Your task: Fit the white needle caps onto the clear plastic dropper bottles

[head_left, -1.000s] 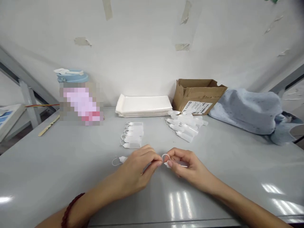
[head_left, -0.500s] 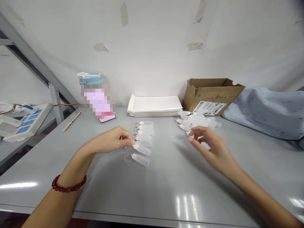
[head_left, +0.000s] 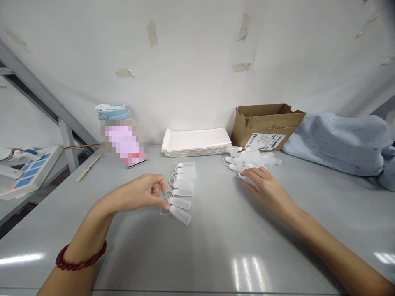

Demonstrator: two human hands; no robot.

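Note:
A column of several small translucent squeeze bottles (head_left: 184, 181) with thin loops at their necks lies left of centre. My left hand (head_left: 145, 192) is beside its near end, thumb and index finger apart. The thumb tip touches the neck of the nearest squeeze bottle (head_left: 181, 214), which lies tilted compared with the others. On the right, a loose pile of similar bottles (head_left: 251, 155) lies in front of the carton. My right hand (head_left: 267, 187) reaches over the pile's near edge, palm down, thumb and fingers apart; its fingertips touch or hover over a bottle, I cannot tell which.
A stack of white padded envelopes (head_left: 197, 142) stands against the wall, with an open cardboard box (head_left: 265, 125) to its right. Blue-grey cloth (head_left: 339, 144) lies at far right. At left are a phone (head_left: 125, 144), a blue-lidded bottle (head_left: 113, 112) and a thin stick (head_left: 88, 167).
My left hand has moved nearer along the column, from the second-nearest bottle to the nearest. My right hand has turned palm down and lowered onto the pile's edge. The view has shifted slightly.

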